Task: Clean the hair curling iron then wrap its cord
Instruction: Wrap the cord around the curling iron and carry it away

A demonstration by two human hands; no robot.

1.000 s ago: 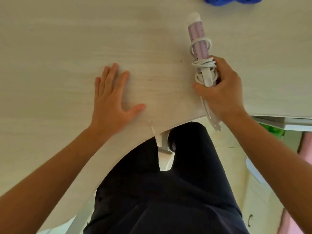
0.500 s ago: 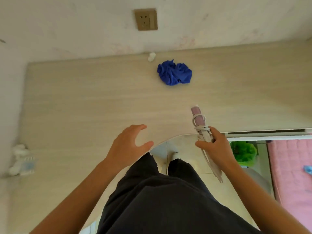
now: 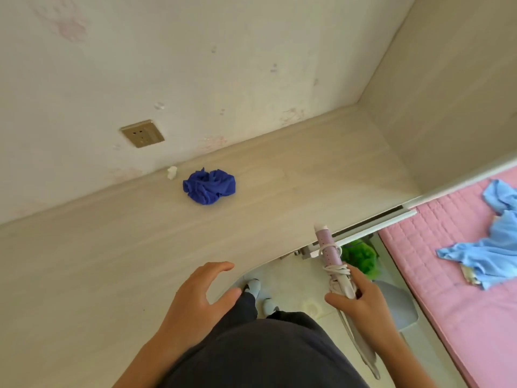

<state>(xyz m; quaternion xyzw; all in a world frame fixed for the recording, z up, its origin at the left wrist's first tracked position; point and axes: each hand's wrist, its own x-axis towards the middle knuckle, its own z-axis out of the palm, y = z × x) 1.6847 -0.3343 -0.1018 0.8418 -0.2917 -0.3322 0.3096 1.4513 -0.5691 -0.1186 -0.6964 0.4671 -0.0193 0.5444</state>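
The right hand grips the curling iron, its cord coiled round it, just past the front edge of the desk, while the left hand hovers empty and loosely spread above that desk, so it seems best to pin the coils with 1 thumb while laying it flat.

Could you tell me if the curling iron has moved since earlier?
Yes. The curling iron, gripped by the right hand, has drawn back; only its tip now overlaps the desk edge.

Head camera (wide-angle) looks down over desk.
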